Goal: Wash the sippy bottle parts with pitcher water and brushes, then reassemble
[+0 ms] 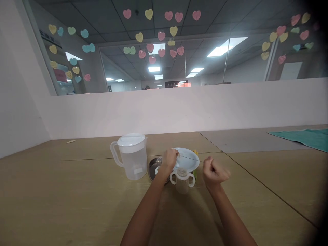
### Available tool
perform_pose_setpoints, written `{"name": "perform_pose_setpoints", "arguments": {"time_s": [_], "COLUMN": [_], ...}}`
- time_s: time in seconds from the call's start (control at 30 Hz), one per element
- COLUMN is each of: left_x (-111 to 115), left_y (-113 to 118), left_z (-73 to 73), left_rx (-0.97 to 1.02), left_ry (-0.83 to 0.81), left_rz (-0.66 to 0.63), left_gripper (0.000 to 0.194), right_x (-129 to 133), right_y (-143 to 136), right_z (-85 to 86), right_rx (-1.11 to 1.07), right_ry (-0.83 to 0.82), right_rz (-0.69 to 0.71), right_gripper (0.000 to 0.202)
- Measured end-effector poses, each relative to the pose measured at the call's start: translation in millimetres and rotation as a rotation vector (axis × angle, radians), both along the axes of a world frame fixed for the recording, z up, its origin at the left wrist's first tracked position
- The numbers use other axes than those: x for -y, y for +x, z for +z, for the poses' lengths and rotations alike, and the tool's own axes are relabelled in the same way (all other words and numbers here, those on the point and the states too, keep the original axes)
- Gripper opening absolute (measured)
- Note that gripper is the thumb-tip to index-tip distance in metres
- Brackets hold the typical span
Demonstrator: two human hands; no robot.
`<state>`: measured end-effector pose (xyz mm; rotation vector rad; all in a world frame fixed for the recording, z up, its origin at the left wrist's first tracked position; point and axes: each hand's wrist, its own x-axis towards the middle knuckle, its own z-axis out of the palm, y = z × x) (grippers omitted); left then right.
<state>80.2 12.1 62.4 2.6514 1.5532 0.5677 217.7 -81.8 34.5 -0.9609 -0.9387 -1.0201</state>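
Observation:
A clear bottle (182, 182) with two white handles stands open-topped on the table between my forearms. My left hand (170, 159) is closed over the left part of a white plate (188, 160), pinching something small and clear that I cannot make out. Under and beside that hand sits a round metal bowl (152, 169) with a clear and white piece in it. My right hand (214, 171) is curled into a fist right of the plate; whatever it holds, if anything, is hidden. A lidded translucent pitcher (134, 160) stands left of the bowl.
Something yellow and green (195, 174) shows at the plate's right edge. A green cloth (304, 137) lies at the far right of the wooden table (64, 198). A small flat piece (70, 141) lies far left. Behind rises a white wall with a window bearing heart-shaped notes.

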Motion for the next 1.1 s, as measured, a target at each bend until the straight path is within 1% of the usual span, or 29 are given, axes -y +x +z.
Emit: {"name": "perform_pose_setpoints", "arguments": {"time_s": [0.07,0.13,0.2,0.27,0.37,0.47,0.53,0.63,0.73,0.8,0.87,0.93,1.0,1.1], "left_x": [-5.7,-10.6,-14.1,-16.3,-19.1,-23.2,-25.7,-26.4,-21.9,-16.1,-8.7,-0.5,7.3,16.0], "left_y": [-3.2,-5.5,-6.4,-7.2,-11.4,-18.9,-23.0,-24.3,-22.3,-22.6,-25.5,-30.6,-36.2,-42.1], "left_z": [-3.4,-7.0,-11.2,-16.5,-24.9,-29.0,-27.3,-18.0,-2.0,10.8,23.8,35.4,44.2,51.0], "left_rx": [-0.016,-0.027,-0.035,-0.035,-0.001,0.071,0.148,0.315,0.461,0.595,0.782,0.905,0.902,0.795], "left_ry": [-0.014,-0.030,-0.050,-0.083,-0.157,-0.254,-0.301,-0.312,-0.298,-0.338,-0.431,-0.515,-0.558,-0.635], "left_rz": [0.006,-0.002,-0.020,-0.053,-0.135,-0.246,-0.304,-0.335,-0.339,-0.364,-0.423,-0.489,-0.535,-0.602], "left_gripper": [0.024,0.025,0.026,0.025,0.023,0.020,0.017,0.022,0.028,0.030,0.032,0.033,0.035,0.033], "right_x": [-1.2,-7.5,-17.8,-29.0,-42.0,-48.4,-50.5,-52.4,-53.3,-53.4,-53.3,-53.1,-53.1,-53.2], "right_y": [3.9,7.1,9.1,9.9,9.5,8.9,9.4,11.4,13.3,13.8,13.6,13.0,12.4,12.0], "right_z": [0.4,-3.0,-11.0,-22.1,-38.6,-50.5,-56.2,-62.2,-65.5,-66.2,-66.0,-65.2,-64.3,-63.1], "right_rx": [-0.102,-0.153,-0.135,-0.057,0.005,-0.018,-0.071,-0.183,-0.277,-0.303,-0.318,-0.338,-0.358,-0.376], "right_ry": [0.022,-0.015,-0.102,-0.203,-0.364,-0.519,-0.628,-0.798,-0.944,-0.991,-1.007,-1.026,-1.046,-1.068], "right_rz": [-0.016,-0.018,-0.027,-0.047,-0.035,-0.030,-0.022,0.009,0.052,0.069,0.072,0.075,0.076,0.082], "right_gripper": [0.046,0.045,0.044,0.043,0.042,0.042,0.042,0.042,0.042,0.042,0.041,0.039,0.039,0.040]}}
